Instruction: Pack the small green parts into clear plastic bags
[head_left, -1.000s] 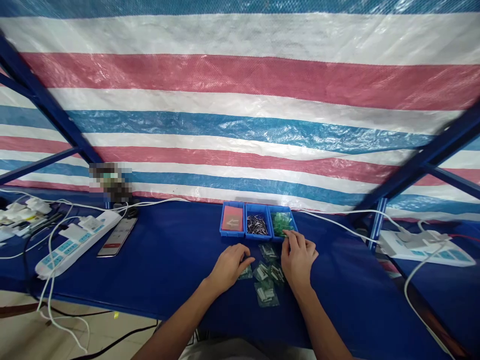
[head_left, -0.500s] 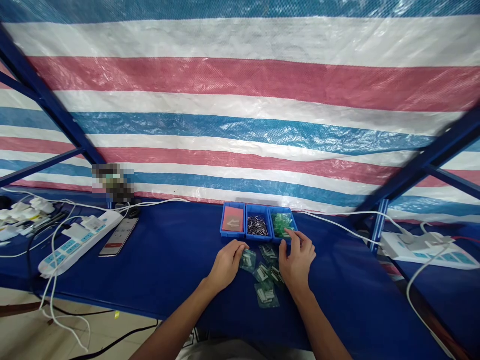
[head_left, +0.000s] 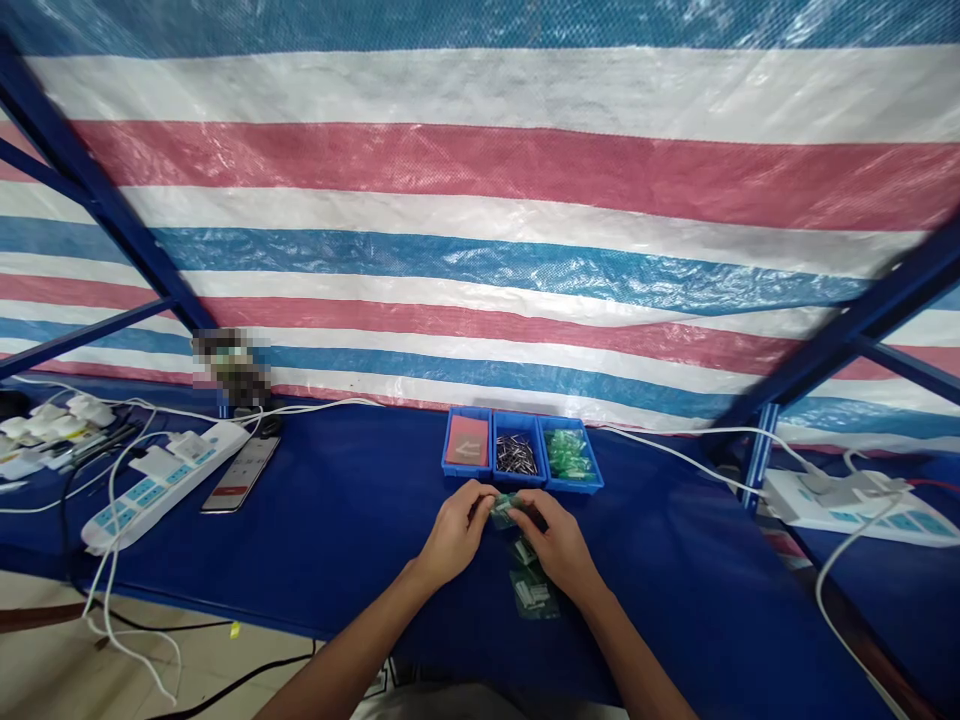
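Observation:
Between my two hands is a small clear plastic bag [head_left: 504, 508] with small pale pieces in it. My left hand [head_left: 454, 530] pinches its left edge between thumb and fingers. On the opposite side, the thumb and fingers of my right hand [head_left: 553, 540] close on the bag too. Below them on the table lie more small bags, one [head_left: 534, 594] plainly visible with white pieces inside; others are partly covered by my right hand. Just beyond my hands stand three blue bins: one with a pink block [head_left: 468, 441], one with metal screw-like pieces [head_left: 516, 455], one with green translucent pieces [head_left: 568, 455].
A blue table [head_left: 337, 520] spans the view. At left are a power strip [head_left: 165, 485], a phone [head_left: 241, 475] and tangled white cables. Another power strip [head_left: 862, 505] lies at right. Behind hangs a striped tarp [head_left: 480, 240] on blue metal posts.
My right hand has come back from the bin of green pieces to the small bag and closed on it. My left hand keeps hold of the bag in about the same place.

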